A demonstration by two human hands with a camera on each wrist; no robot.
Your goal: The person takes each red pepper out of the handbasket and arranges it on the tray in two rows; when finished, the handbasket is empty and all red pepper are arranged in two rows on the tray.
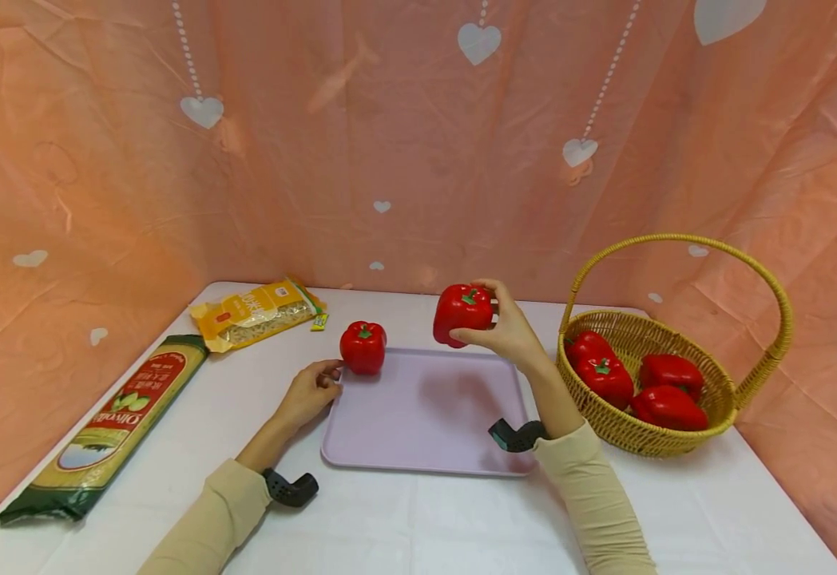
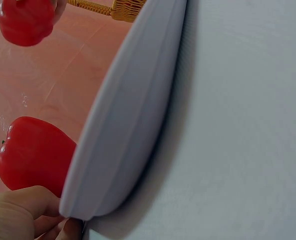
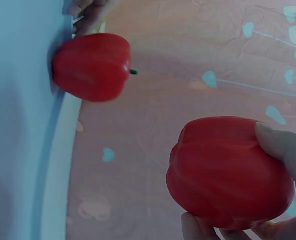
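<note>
In the head view my right hand (image 1: 508, 327) grips a red bell pepper (image 1: 464, 313) in the air above the far side of a lilac tray (image 1: 426, 447). Its thumb and fingers wrap the pepper from either side, as the right wrist view shows of that bell pepper (image 3: 227, 172). Another red bell pepper (image 1: 363, 348) stands upright, green stem up, in the tray's far left corner. Beside it, my left hand (image 1: 311, 391) pinches the tray's left rim. Thumb and curled fingers meet at the tray edge (image 2: 123, 120) in the left wrist view.
On the right stands a wicker basket (image 1: 756, 375) with a tall handle, holding several red bell peppers (image 1: 670, 407). A long green and gold packet (image 1: 113, 423) lies at the left. Behind it is a yellow packet (image 1: 256, 313). A pink curtain (image 1: 418, 144) hangs along the table's back.
</note>
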